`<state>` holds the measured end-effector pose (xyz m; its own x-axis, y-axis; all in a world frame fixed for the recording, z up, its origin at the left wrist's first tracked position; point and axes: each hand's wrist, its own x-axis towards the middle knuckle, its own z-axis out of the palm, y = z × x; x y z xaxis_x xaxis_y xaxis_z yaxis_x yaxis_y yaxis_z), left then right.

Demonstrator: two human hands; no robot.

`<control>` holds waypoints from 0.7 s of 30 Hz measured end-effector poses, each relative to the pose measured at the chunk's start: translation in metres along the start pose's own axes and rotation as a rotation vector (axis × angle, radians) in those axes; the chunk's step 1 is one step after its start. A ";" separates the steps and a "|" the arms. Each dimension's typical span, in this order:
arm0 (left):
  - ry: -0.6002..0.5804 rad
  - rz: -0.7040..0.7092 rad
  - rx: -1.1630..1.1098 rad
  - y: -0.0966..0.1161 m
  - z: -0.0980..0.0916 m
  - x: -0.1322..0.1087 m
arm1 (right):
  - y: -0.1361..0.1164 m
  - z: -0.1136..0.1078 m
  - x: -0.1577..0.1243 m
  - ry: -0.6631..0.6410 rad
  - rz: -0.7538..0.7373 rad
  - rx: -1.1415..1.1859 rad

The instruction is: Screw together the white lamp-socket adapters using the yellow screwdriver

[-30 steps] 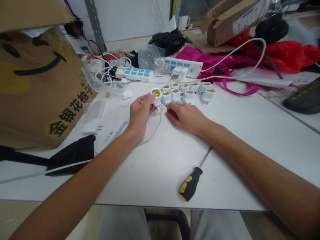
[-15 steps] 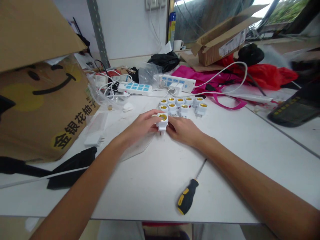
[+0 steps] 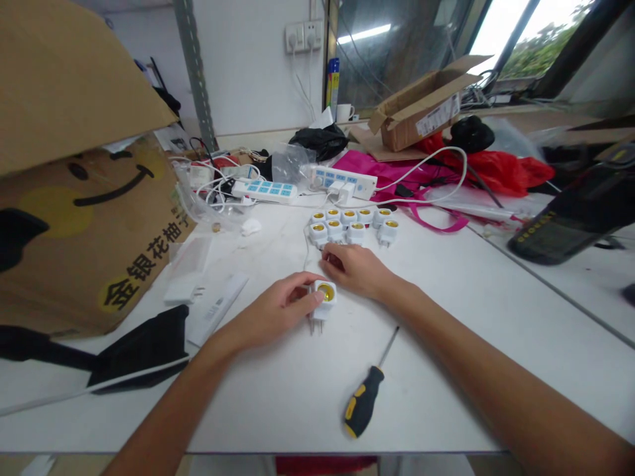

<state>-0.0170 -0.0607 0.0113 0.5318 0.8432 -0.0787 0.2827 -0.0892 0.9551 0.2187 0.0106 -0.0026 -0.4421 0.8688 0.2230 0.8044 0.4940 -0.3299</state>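
My left hand (image 3: 285, 304) is closed on a white plug-in lamp socket (image 3: 326, 311), thumb at its gold-coloured threaded opening. The socket's two metal pins point down, toward my body, just over the white table (image 3: 278, 403). Just beyond and to the right, my right hand (image 3: 354, 268) rests on the table with curled fingers; whatever may be in them is hidden. Right behind that hand stand several similar lamp sockets (image 3: 356, 231) in two loose rows, gold openings up. A screwdriver (image 3: 364, 403) with a black and yellow handle lies between my forearms.
A large cardboard box (image 3: 99, 238) stands at the left, a black object (image 3: 141, 354) in front of it. White power strips (image 3: 268, 190) and cables lie at the back. Further right are an open carton (image 3: 421, 109), a pink bag (image 3: 391, 175) and a dark bottle-like object (image 3: 560, 218).
My left hand has brought the lamp socket nearer to me, away from my right hand. Both hands were together at the socket before. The view has tilted up a little.
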 end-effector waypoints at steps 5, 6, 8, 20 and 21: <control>0.038 -0.002 0.004 0.000 0.003 0.003 | -0.013 -0.028 -0.023 0.047 -0.033 0.097; 0.038 0.009 -0.008 0.000 0.004 0.002 | -0.019 -0.035 -0.035 0.072 -0.076 0.152; 0.036 0.038 -0.018 -0.002 0.006 0.001 | -0.034 -0.046 -0.065 0.078 -0.184 0.262; 0.097 0.102 0.071 -0.003 0.008 0.001 | -0.054 -0.035 -0.159 -0.038 -0.566 0.112; 0.101 0.103 0.065 -0.002 0.008 0.001 | -0.054 -0.032 -0.159 -0.011 -0.589 0.107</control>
<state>-0.0105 -0.0642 0.0065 0.4783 0.8767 0.0510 0.2838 -0.2093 0.9358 0.2579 -0.1551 0.0087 -0.8063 0.4473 0.3870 0.3782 0.8930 -0.2440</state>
